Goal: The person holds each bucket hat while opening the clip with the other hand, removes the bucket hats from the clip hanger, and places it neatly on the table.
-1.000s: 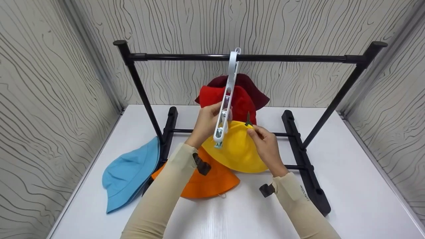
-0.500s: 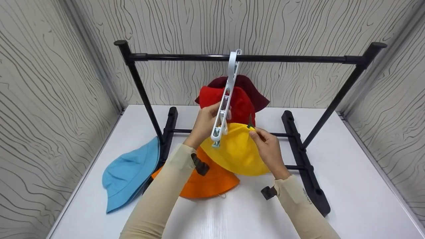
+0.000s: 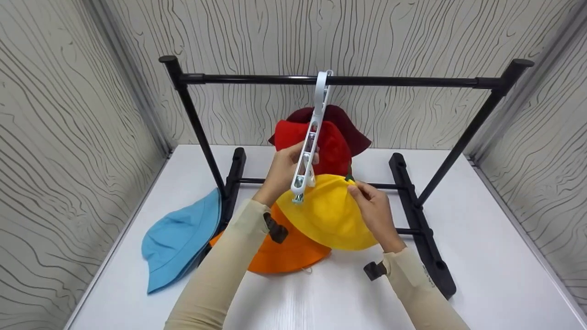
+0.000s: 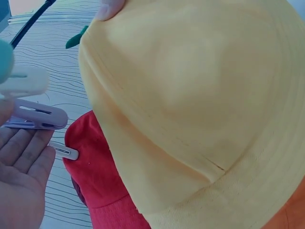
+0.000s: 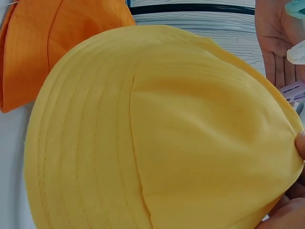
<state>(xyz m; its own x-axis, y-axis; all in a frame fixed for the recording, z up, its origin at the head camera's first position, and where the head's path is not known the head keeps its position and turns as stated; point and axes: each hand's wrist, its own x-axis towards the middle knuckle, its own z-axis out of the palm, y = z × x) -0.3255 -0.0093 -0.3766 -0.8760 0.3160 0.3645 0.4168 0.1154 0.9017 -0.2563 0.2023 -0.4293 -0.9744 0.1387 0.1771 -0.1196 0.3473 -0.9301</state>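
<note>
A yellow bucket hat (image 3: 335, 213) hangs from my right hand (image 3: 377, 211), which pinches it at the crown by a small green leaf-like tab (image 4: 76, 39). A white clip hanger (image 3: 303, 169) hooks over the black bar and slants toward me. My left hand (image 3: 282, 172) is at its middle; in the left wrist view the fingers lie under a purple clip (image 4: 43, 114), with the thumb above, partly cut off. The hat is apart from that clip. Behind it a red hat (image 3: 337, 149) hangs, with a white clip (image 4: 64, 151) at its top.
A black rack (image 3: 403, 81) spans the white table. A dark red hat (image 3: 348, 126) is behind the red one. An orange hat (image 3: 289, 254) lies under the yellow hat, and a light blue hat (image 3: 179, 238) leans by the rack's left foot.
The right hand has drawn the yellow hat down and slightly right, away from the hanger. The left hand stays almost where it was, while the hanger's near end has shifted slightly left.
</note>
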